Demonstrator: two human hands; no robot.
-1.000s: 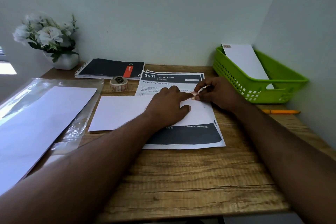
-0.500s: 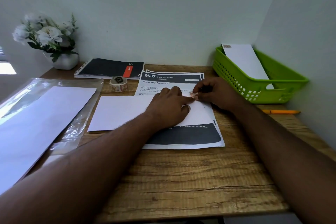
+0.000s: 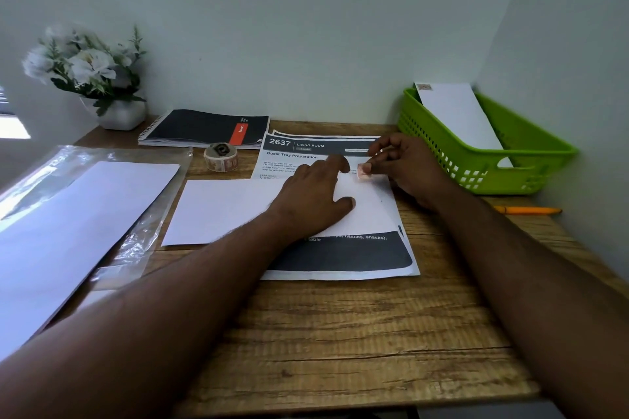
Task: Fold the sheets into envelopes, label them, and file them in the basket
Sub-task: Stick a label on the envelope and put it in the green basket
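Two forearms: enter from 7 and 5 o'clock and cross bare wooden desk (image 3: 340,343), which is free of objects up to its near edge.
Loose sheets: white stack in a clear plastic sleeve (image 3: 68,214) at 9 o'clock, running off the left border of view.
Printed sheet: dark-banded page (image 3: 343,258) at centre, its near edge well back from the desk edge.
Folded envelope: white envelope (image 3: 218,211) lies across the printed sheet, its left end overhanging onto wood, its right corner near the page's right edge.
Left hand: left hand (image 3: 313,194) lies flat on the envelope, fingers spread and pressing down.
Right hand: right hand (image 3: 405,167) has thumb and fingertips pressed together, pinching a small reddish label (image 3: 363,171) at the envelope's upper right corner.
Pen: orange pen (image 3: 526,210) at 3 o'clock, close to the right wall.
Basket: green basket (image 3: 483,160) at 2 o'clock, just beside the right hand, with one white envelope (image 3: 456,112) leaning inside.
Label roll: roll (image 3: 220,158) at 11 o'clock, in front of a dark spiral notebook (image 3: 204,127).
Flowers: white pot of flowers (image 3: 92,78) in the far left corner.
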